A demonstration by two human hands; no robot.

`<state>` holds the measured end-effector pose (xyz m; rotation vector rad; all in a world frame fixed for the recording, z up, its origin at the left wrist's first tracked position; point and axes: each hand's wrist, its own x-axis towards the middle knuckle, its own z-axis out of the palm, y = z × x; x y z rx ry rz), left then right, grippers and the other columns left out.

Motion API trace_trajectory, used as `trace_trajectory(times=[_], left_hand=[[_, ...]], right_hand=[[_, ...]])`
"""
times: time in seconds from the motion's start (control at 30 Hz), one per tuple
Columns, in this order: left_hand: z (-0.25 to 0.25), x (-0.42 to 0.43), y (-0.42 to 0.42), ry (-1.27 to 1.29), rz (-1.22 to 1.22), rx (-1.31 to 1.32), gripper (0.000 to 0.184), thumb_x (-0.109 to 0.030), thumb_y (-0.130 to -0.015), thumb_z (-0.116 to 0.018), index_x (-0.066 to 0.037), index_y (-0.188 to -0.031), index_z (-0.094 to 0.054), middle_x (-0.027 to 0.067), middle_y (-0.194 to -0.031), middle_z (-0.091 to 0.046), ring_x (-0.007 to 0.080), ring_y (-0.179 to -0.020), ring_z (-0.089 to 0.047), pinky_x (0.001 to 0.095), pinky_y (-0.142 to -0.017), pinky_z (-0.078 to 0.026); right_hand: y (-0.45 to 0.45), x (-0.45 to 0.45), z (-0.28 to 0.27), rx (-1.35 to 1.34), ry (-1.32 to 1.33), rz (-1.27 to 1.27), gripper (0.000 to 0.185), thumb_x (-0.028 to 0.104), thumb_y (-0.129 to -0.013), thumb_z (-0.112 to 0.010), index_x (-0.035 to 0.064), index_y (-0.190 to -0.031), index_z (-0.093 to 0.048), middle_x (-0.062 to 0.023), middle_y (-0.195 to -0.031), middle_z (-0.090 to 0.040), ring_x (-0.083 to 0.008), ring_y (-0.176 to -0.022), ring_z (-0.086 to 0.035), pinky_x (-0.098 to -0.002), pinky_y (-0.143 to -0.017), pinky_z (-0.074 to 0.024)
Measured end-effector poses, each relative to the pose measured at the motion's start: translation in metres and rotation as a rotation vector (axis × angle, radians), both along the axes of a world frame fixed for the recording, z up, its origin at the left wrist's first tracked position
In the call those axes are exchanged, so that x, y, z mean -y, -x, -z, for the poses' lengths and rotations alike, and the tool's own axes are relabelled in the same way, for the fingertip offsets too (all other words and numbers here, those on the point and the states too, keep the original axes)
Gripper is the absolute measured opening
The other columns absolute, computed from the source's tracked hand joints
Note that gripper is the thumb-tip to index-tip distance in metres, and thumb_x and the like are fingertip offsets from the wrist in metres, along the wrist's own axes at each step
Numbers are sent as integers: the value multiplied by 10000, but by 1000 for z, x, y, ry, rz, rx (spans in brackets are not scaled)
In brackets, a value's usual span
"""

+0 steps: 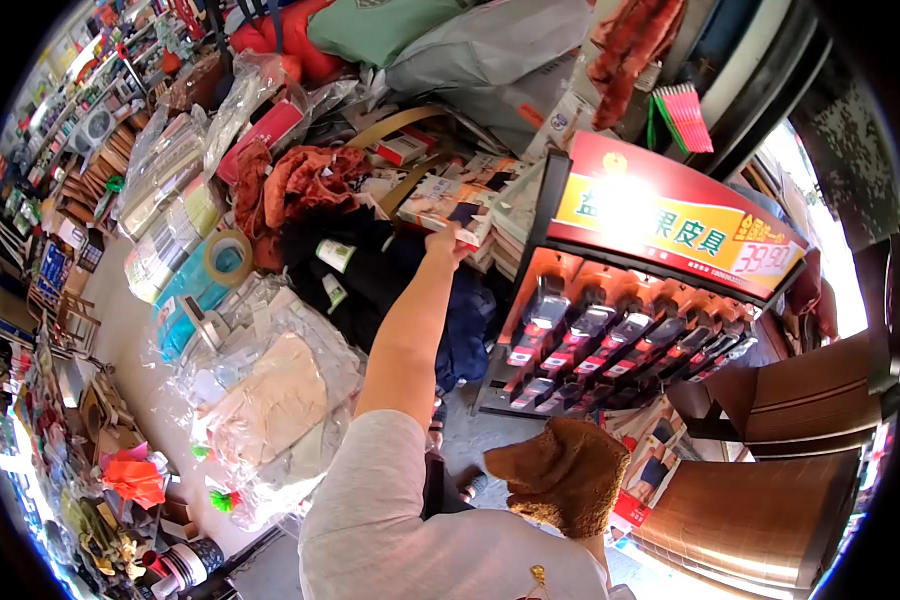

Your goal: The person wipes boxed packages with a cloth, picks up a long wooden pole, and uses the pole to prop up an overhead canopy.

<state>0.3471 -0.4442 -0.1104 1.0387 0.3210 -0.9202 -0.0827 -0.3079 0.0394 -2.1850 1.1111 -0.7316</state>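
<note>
My left hand [445,246] reaches forward with its fingers closed on the near corner of a flat printed box [440,203], which lies on a pile of goods. Dark clothing [370,265] is heaped beside the forearm, and reddish-brown fabric [305,190] lies farther left. At the lower right, brown fuzzy cloth [562,470] covers the end of my right arm. The right hand and its fingers are hidden by this cloth.
A belt display rack [610,330] with a red and yellow sign stands right of my left arm. Plastic-wrapped goods [280,390] and a tape roll [229,256] lie on the left. Brown wooden panels [750,510] are at the lower right.
</note>
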Motion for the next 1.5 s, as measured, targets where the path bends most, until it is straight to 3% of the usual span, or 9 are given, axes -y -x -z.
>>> trace_trajectory(times=[0.4,0.5,0.63,0.7,0.8,0.87,1.0,1.17,1.5], left_hand=[[-82,-237,206,133,18,546,455,37,-704,-574,-130,-1056,-338,15,-844,-410,118,-739,-483,280,-583,-469],[-105,-268,275,255,145,513,519,49,-704,-573,-165,-1115,-338,-7,-790,-386,89,-703,-450,229,-532,-400],[-80,-286,302,625,246,399,452,-235,-890,-430,-109,-1294,-271,58,-1228,-432,213,-1132,-430,375,-941,-345],[-115,-297,314,907,208,5,459,-269,-937,-379,-102,-1340,-236,61,-1317,-380,233,-1230,-372,416,-1021,-317],[-147,-320,321,423,205,816,603,16,-763,-587,-73,-1279,-288,108,-1174,-458,204,-1065,-496,364,-873,-459],[-138,-340,310,330,183,699,746,94,-688,-504,-87,-1347,-205,80,-1175,-447,172,-1029,-497,314,-829,-463],[-142,-356,258,357,72,668,711,22,-733,-488,-69,-1378,-203,61,-1195,-438,168,-1073,-474,299,-868,-437],[-149,-378,223,201,161,1010,645,-135,-865,-538,-65,-1395,-177,83,-1295,-383,174,-1198,-363,308,-996,-309],[-151,-408,278,111,360,1005,684,-115,-831,-557,-72,-1398,-177,55,-1149,-487,101,-872,-530,206,-720,-464]], right_hand=[[46,-21,-77,-158,361,-154,186,147,-769,-578,53,-926,-545,-128,-751,-521,-280,-642,-519,-362,-524,-416],[14,-42,-48,-64,186,-383,409,210,-766,-565,55,-1138,-499,-147,-1065,-523,-283,-947,-496,-384,-757,-385],[-24,-63,-8,87,428,-576,633,482,-832,-479,90,-1316,-362,-129,-1346,-346,-326,-1283,-247,-485,-1061,-114],[-33,-59,-8,94,467,-522,642,521,-843,-421,90,-1315,-369,-138,-1355,-345,-331,-1281,-262,-474,-1050,-164],[-52,-28,11,282,208,-238,553,460,-884,-385,55,-1258,-419,-190,-1232,-460,-351,-1188,-382,-416,-988,-286],[-55,-34,-1,330,-249,-236,430,391,-916,-361,23,-1094,-494,-252,-1064,-533,-401,-1019,-483,-403,-834,-394],[-87,-97,17,518,-242,-114,425,401,-872,-474,9,-1036,-452,-286,-832,-554,-449,-817,-535,-462,-683,-422],[-93,-148,23,612,-209,-118,303,227,-864,-514,-5,-1033,-416,-272,-912,-553,-438,-840,-547,-423,-684,-441],[-74,-96,-20,887,-337,-328,294,155,-918,-424,-42,-1135,-394,-201,-980,-536,-279,-894,-532,-327,-789,-416]])
